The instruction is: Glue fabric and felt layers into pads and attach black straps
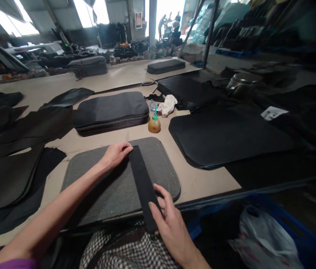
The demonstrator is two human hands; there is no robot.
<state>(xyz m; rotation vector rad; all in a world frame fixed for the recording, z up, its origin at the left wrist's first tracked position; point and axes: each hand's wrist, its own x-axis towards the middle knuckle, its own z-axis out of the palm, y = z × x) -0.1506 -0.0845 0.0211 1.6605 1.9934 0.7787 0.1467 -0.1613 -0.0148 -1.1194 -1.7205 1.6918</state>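
A long black strip (142,179) lies slantwise over a grey rounded panel (99,194), its near end reaching past the table edge toward my lap. At the strip's far end, my left hand (118,154) pinches a corner between thumb and fingers. My right hand (170,222) grips the near part of the strip by its right side, thumb on top and the fingertips partly hidden. Just beyond the panel stands a small bottle (154,126) of amber liquid with a green nozzle.
A stack of black panels (111,108) sits behind the grey one. Larger black panels (228,134) lie to the right, dark sheets (9,179) to the left. A white cloth (168,105) lies near the bottle. Below the table edge hangs a plastic bag (267,235).
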